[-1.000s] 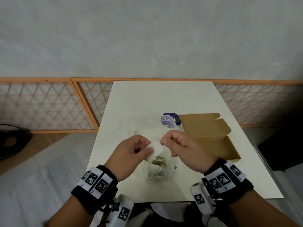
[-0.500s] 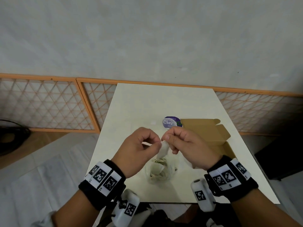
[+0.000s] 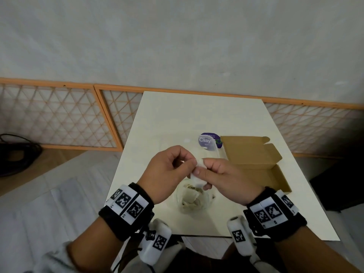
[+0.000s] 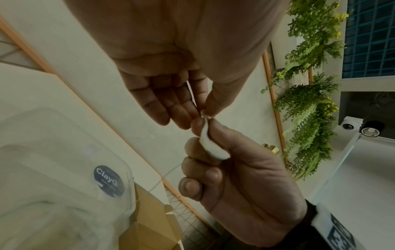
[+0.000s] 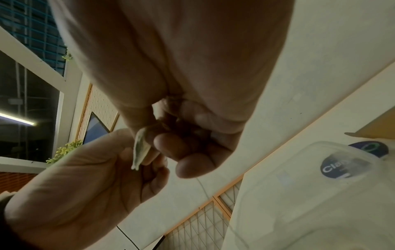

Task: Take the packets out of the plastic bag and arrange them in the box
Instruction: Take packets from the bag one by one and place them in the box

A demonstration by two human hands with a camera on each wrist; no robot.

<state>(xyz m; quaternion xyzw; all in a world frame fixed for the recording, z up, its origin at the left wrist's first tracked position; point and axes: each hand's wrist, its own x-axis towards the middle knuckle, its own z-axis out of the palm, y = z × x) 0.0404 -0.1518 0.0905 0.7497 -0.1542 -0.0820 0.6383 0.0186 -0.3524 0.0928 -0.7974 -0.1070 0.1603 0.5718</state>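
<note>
A small white packet (image 3: 198,175) is held above the table between both hands. My right hand (image 3: 203,174) grips it with thumb and curled fingers, seen clearly in the left wrist view, where the packet (image 4: 211,147) stands on edge. My left hand (image 3: 194,166) pinches the packet's upper corner (image 4: 204,116) between thumb and index finger. Below the hands lies the clear plastic bag (image 3: 197,208) with several beige packets (image 3: 190,196) inside and a purple "Clay" sticker (image 3: 207,140). The open brown cardboard box (image 3: 254,154) lies just to the right, with nothing visible in it.
The white table (image 3: 197,115) stands against a grey wall with an orange lattice rail (image 3: 59,115) behind it. Black cables (image 3: 17,152) lie on the floor at far left. A dark object (image 3: 338,186) stands off the table's right edge.
The packet was held by my left thumb and fingers with the right hand beside it. Now the right hand's fingers curl round it too and it is turned on edge. Bag and box stay put.
</note>
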